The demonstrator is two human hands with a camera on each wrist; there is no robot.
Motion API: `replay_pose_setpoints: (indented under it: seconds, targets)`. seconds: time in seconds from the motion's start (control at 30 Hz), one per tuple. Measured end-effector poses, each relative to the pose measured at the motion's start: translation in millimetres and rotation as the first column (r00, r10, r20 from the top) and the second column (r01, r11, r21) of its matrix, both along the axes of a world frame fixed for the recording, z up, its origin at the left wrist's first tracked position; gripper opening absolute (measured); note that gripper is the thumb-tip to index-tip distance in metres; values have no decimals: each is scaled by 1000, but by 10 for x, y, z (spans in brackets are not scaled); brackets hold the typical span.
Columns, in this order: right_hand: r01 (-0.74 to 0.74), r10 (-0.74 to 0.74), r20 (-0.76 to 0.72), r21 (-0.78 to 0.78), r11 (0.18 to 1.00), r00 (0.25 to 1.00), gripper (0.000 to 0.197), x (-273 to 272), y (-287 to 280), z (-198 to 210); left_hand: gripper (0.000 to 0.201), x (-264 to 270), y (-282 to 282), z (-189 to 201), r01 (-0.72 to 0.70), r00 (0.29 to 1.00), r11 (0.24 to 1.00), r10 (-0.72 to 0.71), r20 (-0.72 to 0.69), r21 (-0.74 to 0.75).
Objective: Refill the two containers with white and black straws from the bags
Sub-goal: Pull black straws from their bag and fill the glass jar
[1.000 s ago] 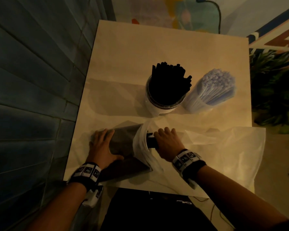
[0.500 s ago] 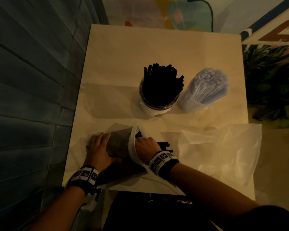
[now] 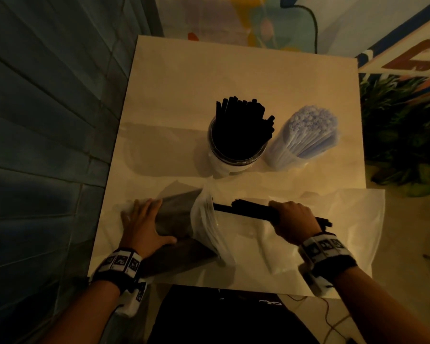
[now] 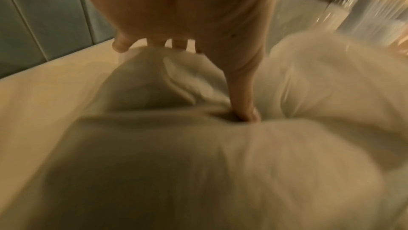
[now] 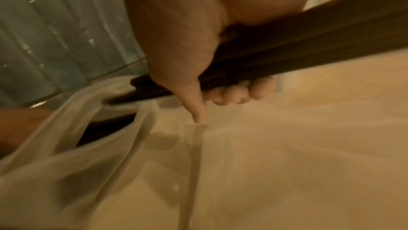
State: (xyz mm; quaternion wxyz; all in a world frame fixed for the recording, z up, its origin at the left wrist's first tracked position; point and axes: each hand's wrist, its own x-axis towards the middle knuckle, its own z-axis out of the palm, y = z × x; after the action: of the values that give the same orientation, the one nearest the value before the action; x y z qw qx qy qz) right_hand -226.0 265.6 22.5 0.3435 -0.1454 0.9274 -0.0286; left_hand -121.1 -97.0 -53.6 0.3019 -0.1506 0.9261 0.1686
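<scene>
A clear bag of black straws [image 3: 181, 219] lies at the table's near left edge, its mouth facing right. My left hand [image 3: 144, 224] lies flat on it, fingers spread and thumb pressing the plastic [image 4: 245, 111]. My right hand [image 3: 293, 219] grips a bundle of black straws [image 3: 248, 210], most of it drawn out of the bag's mouth; the fingers [image 5: 238, 92] wrap under the bundle [image 5: 287, 54]. A clear container of black straws [image 3: 241, 137] stands mid-table. Next to it on the right stands the container of white straws [image 3: 308, 135].
A second, flat translucent bag [image 3: 333, 232] lies under my right hand and hangs over the table's right edge. A tiled wall [image 3: 47, 120] runs along the left. Green plants [image 3: 402, 135] stand to the right of the table [image 3: 233, 70].
My right hand went into the bag's mouth, closed on a bundle of black straws and pulled it out to the right. The left hand stayed flat on the bag.
</scene>
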Motion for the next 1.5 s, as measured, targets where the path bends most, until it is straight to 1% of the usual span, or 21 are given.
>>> replay_pose_setpoints:
  seconds: [0.1, 0.17, 0.23, 0.27, 0.37, 0.4, 0.53, 0.63, 0.73, 0.8, 0.87, 0.97, 1.03, 1.1, 1.13, 1.2, 1.27, 1.33, 1.4, 1.43, 1.5]
  targets:
    - [36, -35, -55, 26, 999, 998, 3, 45, 182, 146, 112, -21, 7, 136, 15, 1000, 999, -16, 21, 44]
    - [30, -29, -61, 9, 1000, 998, 3, 76, 199, 215, 88, -59, 56, 300, -30, 993, 968, 57, -103, 249]
    - [6, -7, -59, -10, 1000, 998, 4, 102, 158, 268, 64, -142, 167, 531, -43, 938, 849, 215, -271, 526]
    - [-1, 0, -61, -17, 1000, 998, 4, 106, 136, 292, 57, -192, 233, 645, -37, 907, 789, 284, -311, 613]
    - [29, -30, -68, -7, 1000, 997, 2, 70, 144, 351, 48, -344, 383, 830, -109, 871, 653, 426, -244, 750]
    - [57, -57, -70, 8, 998, 996, 2, 47, 182, 372, 45, -386, 414, 823, -137, 868, 631, 448, -215, 763]
    - [138, -136, -84, 20, 990, 987, 4, -7, 366, 475, 42, -451, 471, 739, -180, 866, 627, 466, -181, 758]
    - [104, -107, -80, -39, 994, 991, 5, 1, 352, 560, 38, -472, 558, 815, -201, 834, 547, 531, -151, 813]
    - [29, -37, -51, -135, 990, 998, 7, 43, 88, 604, 41, -480, 679, 946, -211, 768, 396, 633, -99, 894]
    - [-9, 5, -19, -219, 976, 1000, 6, 68, -171, 591, 46, -476, 749, 1008, -225, 742, 318, 668, -49, 921]
    - [-43, 43, -8, -294, 955, 999, 6, 83, -438, 549, 48, -464, 815, 1054, -233, 733, 296, 679, -32, 926]
    - [-106, 97, -44, -371, 923, 994, 4, 105, -803, 473, 48, -445, 917, 1089, -204, 745, 338, 663, -79, 919]
    - [-148, 132, -68, -400, 904, 989, 6, 127, -974, 426, 49, -442, 947, 1082, -219, 743, 332, 666, -64, 918]
    - [-138, 126, -57, -444, 885, 990, 7, 121, -1048, 381, 54, -448, 914, 1078, -257, 723, 268, 690, 1, 929]
    - [-99, 92, -39, -489, 866, 995, 7, 104, -1055, 381, 57, -452, 879, 1082, -281, 700, 198, 712, 59, 939]
    - [33, -39, 4, -636, 771, 999, 8, 57, -1028, 427, 60, -471, 795, 1101, -349, 617, 13, 756, 219, 937]
    - [160, -205, 43, -786, 597, 978, 8, 12, -1031, 572, 62, -489, 736, 1102, -446, 545, -118, 751, 374, 887]
    - [279, -327, 155, -884, 375, 932, 10, -24, -1093, 799, 68, -490, 754, 1094, -548, 506, -186, 702, 501, 815]
    - [324, -350, 253, -932, 160, 902, 20, -44, -1181, 1005, 73, -477, 828, 1094, -644, 459, -237, 640, 616, 727]
    - [324, -335, 280, -942, 82, 900, 20, -42, -1225, 1075, 75, -477, 886, 1098, -666, 452, -262, 603, 657, 699]
    - [316, -285, 301, -949, 8, 910, 14, -21, -1303, 1135, 69, -474, 1002, 1124, -648, 438, -348, 559, 705, 678]
